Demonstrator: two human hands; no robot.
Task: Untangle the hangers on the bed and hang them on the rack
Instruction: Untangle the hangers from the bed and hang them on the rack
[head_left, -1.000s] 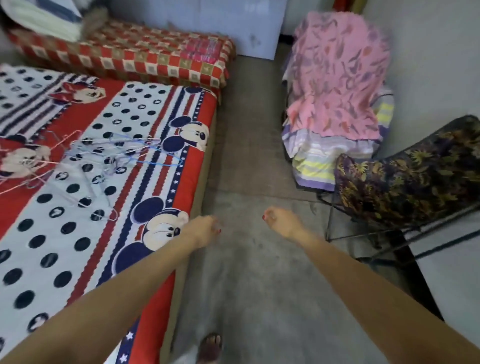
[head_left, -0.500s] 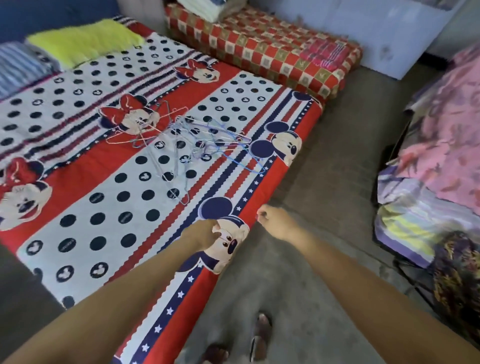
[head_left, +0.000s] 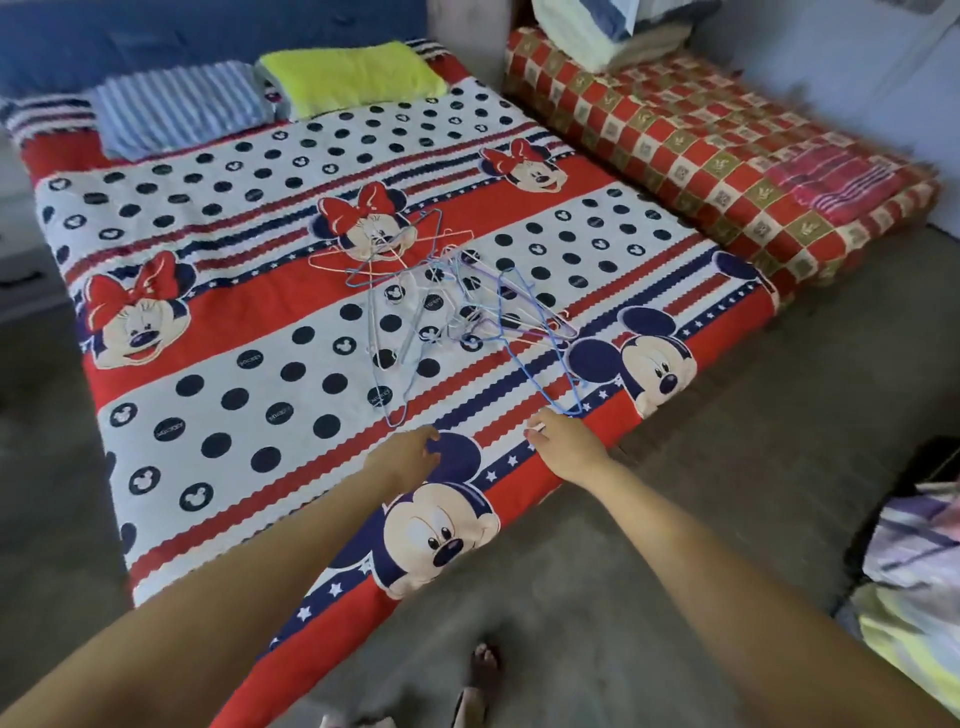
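Reaching over the bed (head_left: 218, 322), your left hand (head_left: 402, 460) and right hand (head_left: 563, 444) hung loosely curled, holding nothing. Tangled hangers (head_left: 441, 306) lay just beyond both; contact with the nearest blue one was unclear.

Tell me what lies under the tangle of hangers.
The hangers lie on the cartoon-print bedspread, which shows through their thin wire. The mattress beneath it is covered.

Hangers (head_left: 441, 306) too tangled to count
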